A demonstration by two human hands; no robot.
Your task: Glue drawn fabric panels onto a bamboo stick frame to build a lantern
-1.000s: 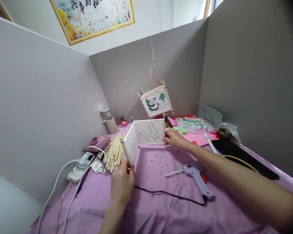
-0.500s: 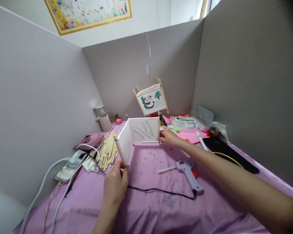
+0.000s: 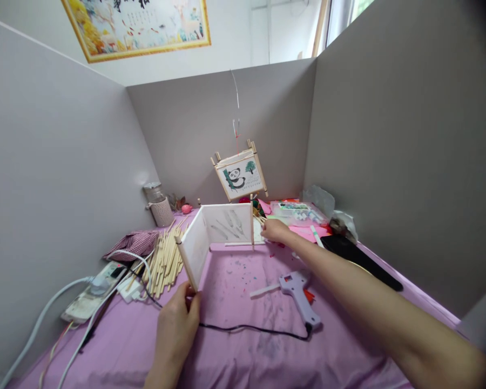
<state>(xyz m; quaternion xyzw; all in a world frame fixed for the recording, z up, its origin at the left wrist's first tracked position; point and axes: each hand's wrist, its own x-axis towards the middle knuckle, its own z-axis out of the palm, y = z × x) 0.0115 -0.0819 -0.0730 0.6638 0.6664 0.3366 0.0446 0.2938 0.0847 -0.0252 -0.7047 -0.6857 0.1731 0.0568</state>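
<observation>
A folding frame of white panels (image 3: 196, 248) and wooden sticks stands upright on the purple cloth, its back panel (image 3: 229, 224) showing grey leaf-like brush strokes. My left hand (image 3: 178, 319) pinches the lower near end of its left panel. Just beyond the frame's right post, the fingers of my right hand (image 3: 276, 231) are closed at the edge of another white panel (image 3: 257, 233), mostly hidden behind the frame. A lilac glue gun (image 3: 299, 297) lies below my right forearm, a glue stick poking from its back end.
A panda-painted lantern (image 3: 242, 178) hangs from a wire at the back. Wooden sticks (image 3: 168, 262) are piled left, near a power strip (image 3: 93, 292) and a jar (image 3: 159, 205). A clear plastic box (image 3: 299, 212) and black phone-like slab (image 3: 362, 261) lie right. The gun's black cord (image 3: 251, 327) crosses in front.
My right hand has left the frame's right post and moved outward to the white panel behind it. My left hand keeps its pinch. The whole view has shifted slightly.
</observation>
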